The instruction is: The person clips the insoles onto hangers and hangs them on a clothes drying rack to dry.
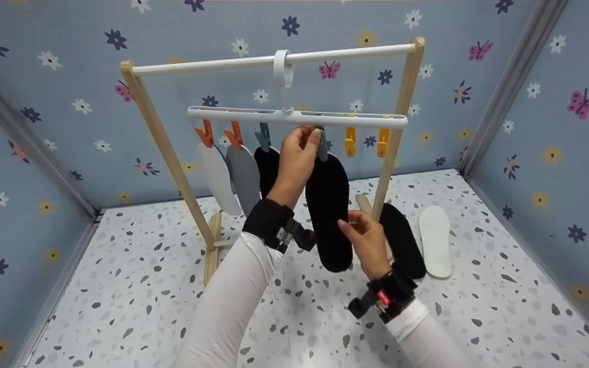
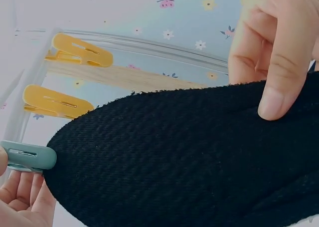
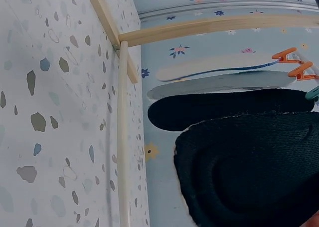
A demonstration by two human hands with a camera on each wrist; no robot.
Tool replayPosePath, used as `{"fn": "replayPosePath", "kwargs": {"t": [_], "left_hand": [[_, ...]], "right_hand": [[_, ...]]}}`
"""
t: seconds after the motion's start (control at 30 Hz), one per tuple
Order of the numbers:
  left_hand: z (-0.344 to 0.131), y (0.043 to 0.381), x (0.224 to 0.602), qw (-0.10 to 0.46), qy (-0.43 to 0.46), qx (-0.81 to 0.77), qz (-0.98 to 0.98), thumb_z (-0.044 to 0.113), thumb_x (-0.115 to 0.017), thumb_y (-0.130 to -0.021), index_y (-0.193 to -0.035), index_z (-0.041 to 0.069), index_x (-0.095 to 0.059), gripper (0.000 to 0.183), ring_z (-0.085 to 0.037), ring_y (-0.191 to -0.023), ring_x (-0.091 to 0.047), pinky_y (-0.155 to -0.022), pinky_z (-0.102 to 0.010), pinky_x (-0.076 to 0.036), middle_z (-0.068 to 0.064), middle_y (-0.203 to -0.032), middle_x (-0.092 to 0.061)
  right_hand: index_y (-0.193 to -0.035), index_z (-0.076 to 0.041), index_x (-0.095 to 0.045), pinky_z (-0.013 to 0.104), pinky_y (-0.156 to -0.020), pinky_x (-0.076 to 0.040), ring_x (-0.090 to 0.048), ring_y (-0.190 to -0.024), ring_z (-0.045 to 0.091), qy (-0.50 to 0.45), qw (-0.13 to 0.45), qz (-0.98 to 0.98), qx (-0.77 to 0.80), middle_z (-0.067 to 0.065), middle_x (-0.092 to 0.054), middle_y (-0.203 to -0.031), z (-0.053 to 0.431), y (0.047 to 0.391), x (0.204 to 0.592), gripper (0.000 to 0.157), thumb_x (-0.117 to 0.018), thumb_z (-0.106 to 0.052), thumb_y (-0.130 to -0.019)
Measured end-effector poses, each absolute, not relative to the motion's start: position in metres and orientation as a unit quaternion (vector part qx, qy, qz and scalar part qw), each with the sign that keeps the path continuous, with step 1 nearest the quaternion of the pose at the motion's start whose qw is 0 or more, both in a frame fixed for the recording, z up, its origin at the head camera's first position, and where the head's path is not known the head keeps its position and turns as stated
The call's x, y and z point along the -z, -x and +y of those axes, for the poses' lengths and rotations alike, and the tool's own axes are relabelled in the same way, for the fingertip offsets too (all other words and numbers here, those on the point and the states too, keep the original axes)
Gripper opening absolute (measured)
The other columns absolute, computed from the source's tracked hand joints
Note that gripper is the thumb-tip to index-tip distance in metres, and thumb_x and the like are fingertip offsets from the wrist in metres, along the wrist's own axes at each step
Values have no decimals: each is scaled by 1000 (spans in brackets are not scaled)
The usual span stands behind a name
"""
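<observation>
My left hand (image 1: 294, 161) pinches a grey-green clothespin (image 1: 323, 144) under the white hanger bar (image 1: 345, 120). The clothespin's lower end meets the top tip of a black insole (image 1: 328, 209), which hangs down; the left wrist view shows that contact close up. Lower on the same insole, my right hand (image 1: 368, 240) pinches its right edge, with the thumb (image 2: 273, 103) on the front face. To the left hang a white insole (image 1: 219, 179) and a grey insole (image 1: 243, 179) from orange clothespins (image 1: 233, 135), and another black insole (image 1: 266, 166) from a green clothespin (image 1: 263, 137), partly hidden by my left hand.
Two yellow clothespins (image 1: 349, 142) hang at the bar's right end. A wooden rack (image 1: 164, 148) with a white top rod (image 1: 207, 65) carries the hanger. On the speckled floor at right lie a black insole (image 1: 403, 240) and a pale insole (image 1: 435, 240). Patterned walls stand close around.
</observation>
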State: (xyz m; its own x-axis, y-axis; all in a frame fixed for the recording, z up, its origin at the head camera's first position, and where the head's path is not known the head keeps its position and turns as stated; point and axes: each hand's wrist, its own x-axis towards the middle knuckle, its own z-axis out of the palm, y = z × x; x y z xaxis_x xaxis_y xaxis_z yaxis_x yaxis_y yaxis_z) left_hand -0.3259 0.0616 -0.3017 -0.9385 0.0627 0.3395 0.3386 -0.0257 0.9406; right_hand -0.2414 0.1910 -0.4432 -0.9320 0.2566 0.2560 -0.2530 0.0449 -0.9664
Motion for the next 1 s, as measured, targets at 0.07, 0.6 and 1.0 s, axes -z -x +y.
{"fn": "replayPosePath", "kwargs": {"t": [0.07,0.6,1.0], "left_hand": [[61,325,302,94,145,700,-693,16,-50,-98,-117,-5,-57,29,-13,-82,-48,-70,-20,-40,-8,-97,-57],[60,328,309,75,162,725,-665,16,-51,-98,-125,-4,-53,34,-19,-104,-55,-89,-26,-45,-15,-117,-59],[61,329,315,110,165,722,-663,18,-55,-96,-127,-2,-54,37,-19,-110,-56,-92,-26,-44,-14,-122,-60]], "right_hand": [[-100,6,-63,21,-67,-48,-59,-74,12,6,186,-699,-691,4,-63,-88,192,242,445,21,-70,-6,-84],[-103,9,-62,19,-72,-48,-60,-80,9,62,195,-694,-690,10,-66,-95,214,240,480,24,-68,-1,-83],[-104,12,-61,18,-71,-48,-60,-79,7,88,225,-680,-693,13,-65,-96,241,232,493,22,-65,1,-86]]}}
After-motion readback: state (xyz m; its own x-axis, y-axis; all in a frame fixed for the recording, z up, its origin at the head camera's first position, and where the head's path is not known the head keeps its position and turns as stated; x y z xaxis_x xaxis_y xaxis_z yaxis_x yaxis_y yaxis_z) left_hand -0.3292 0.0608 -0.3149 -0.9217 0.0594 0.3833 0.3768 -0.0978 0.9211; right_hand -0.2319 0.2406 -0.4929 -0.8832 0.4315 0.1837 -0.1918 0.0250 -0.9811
